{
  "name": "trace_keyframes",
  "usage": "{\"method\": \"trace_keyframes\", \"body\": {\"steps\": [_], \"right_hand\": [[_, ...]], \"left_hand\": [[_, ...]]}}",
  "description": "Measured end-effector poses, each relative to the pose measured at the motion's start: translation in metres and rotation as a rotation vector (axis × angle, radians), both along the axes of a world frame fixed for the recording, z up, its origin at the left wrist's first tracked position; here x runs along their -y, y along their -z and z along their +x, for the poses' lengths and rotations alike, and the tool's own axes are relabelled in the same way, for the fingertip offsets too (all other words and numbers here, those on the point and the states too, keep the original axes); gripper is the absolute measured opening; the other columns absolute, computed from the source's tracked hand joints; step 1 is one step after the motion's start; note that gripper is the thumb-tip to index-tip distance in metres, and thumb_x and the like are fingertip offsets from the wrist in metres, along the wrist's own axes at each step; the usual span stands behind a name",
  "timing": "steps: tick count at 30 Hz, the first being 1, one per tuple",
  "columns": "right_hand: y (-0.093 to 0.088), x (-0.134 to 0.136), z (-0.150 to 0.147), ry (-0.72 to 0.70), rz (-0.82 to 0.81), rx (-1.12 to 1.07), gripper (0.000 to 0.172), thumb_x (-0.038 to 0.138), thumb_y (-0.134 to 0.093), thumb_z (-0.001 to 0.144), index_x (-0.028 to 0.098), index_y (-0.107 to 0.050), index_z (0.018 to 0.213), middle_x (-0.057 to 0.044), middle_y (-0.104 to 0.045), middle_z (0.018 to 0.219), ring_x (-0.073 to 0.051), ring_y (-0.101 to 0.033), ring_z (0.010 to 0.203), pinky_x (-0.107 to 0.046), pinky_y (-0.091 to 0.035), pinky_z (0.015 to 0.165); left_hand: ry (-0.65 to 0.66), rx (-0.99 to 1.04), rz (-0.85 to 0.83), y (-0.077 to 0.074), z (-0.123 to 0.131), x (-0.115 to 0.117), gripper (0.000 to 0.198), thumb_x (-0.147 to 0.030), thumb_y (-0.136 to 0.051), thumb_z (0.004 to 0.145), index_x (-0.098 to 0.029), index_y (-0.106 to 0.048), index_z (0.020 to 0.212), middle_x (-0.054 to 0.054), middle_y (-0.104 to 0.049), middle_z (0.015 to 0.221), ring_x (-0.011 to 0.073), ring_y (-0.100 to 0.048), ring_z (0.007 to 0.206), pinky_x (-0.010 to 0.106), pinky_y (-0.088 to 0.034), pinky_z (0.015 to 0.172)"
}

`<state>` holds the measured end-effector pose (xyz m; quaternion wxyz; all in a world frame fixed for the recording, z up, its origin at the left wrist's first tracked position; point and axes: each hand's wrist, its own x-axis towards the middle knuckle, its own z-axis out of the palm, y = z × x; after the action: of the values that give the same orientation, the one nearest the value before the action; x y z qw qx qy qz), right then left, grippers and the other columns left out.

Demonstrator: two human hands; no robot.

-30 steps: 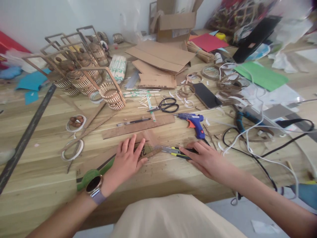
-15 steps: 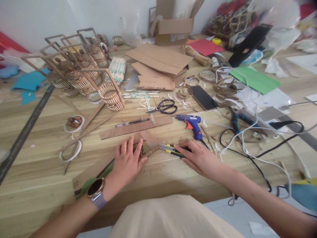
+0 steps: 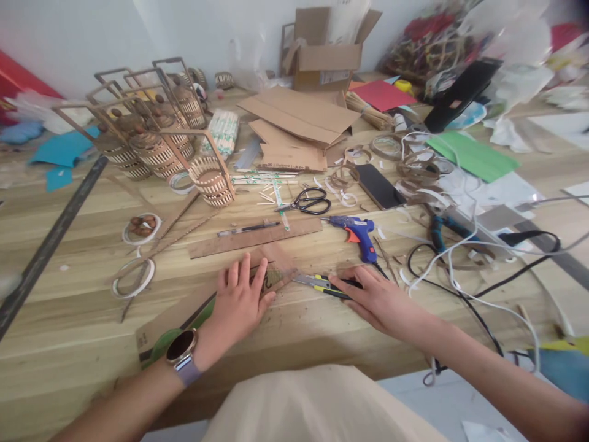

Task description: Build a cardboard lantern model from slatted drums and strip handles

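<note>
My left hand (image 3: 242, 298) lies flat, fingers spread, on a long cardboard strip (image 3: 165, 319) printed in green and black. In my right hand (image 3: 375, 298) is a yellow and black utility knife (image 3: 324, 285), its blade out and pointing left. The blade's tip is at the right end of the cardboard, where a short, narrow brown piece (image 3: 279, 256) also lies at an angle. Just beyond my hands, a flat cardboard strip (image 3: 253, 239) has a pen (image 3: 248, 229) along its far edge. A blue glue gun (image 3: 356, 232) rests on the table past my right hand.
Black-handled scissors (image 3: 309, 201) and a phone (image 3: 378, 185) lie farther back. Several small slatted baskets (image 3: 210, 182) with tall handles stand at the left. Loose cardboard sheets (image 3: 299, 113) are stacked at the back. White and black cables (image 3: 464, 288) tangle at the right.
My right hand and the knife have shifted slightly right, the blade staying by the cardboard's end. My left hand keeps its place on the cardboard. The whole view has shifted a little.
</note>
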<state>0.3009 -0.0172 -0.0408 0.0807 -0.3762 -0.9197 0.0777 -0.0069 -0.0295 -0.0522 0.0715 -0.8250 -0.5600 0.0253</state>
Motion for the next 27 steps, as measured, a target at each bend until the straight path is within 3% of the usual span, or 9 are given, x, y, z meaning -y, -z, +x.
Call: {"method": "trace_keyframes", "body": {"steps": [10, 20, 27], "right_hand": [[-0.002, 0.002, -0.013, -0.036, 0.004, -0.004, 0.043, 0.014, -0.047, 0.092, 0.013, -0.056, 0.134, -0.016, -0.059, 0.108, -0.028, -0.06, 0.1, -0.043, -0.056, 0.085], [-0.01, -0.002, -0.013, 0.013, -0.069, -0.028, 0.044, 0.018, -0.053, 0.091, 0.011, -0.055, 0.134, -0.016, -0.06, 0.111, -0.029, -0.06, 0.101, -0.045, -0.056, 0.085], [-0.01, -0.017, -0.018, 0.109, -0.007, -0.041, 0.045, 0.02, -0.052, 0.092, 0.011, -0.053, 0.136, -0.017, -0.06, 0.118, -0.027, -0.059, 0.105, -0.043, -0.054, 0.09]], "left_hand": [[-0.003, -0.007, 0.015, 0.0, -0.001, 0.001, 0.062, -0.051, -0.048, 0.095, -0.016, -0.046, 0.146, 0.027, -0.045, 0.146, 0.041, -0.05, 0.121, 0.056, -0.041, 0.096], [-0.041, 0.069, 0.068, -0.006, 0.021, 0.002, 0.062, -0.052, -0.052, 0.092, -0.013, -0.054, 0.14, 0.027, -0.054, 0.135, 0.0408, -0.054, 0.108, 0.053, -0.047, 0.085], [-0.101, 0.078, 0.192, -0.014, 0.028, -0.023, 0.063, -0.052, -0.051, 0.092, -0.011, -0.054, 0.14, 0.028, -0.053, 0.136, 0.0423, -0.053, 0.11, 0.053, -0.047, 0.084]]}}
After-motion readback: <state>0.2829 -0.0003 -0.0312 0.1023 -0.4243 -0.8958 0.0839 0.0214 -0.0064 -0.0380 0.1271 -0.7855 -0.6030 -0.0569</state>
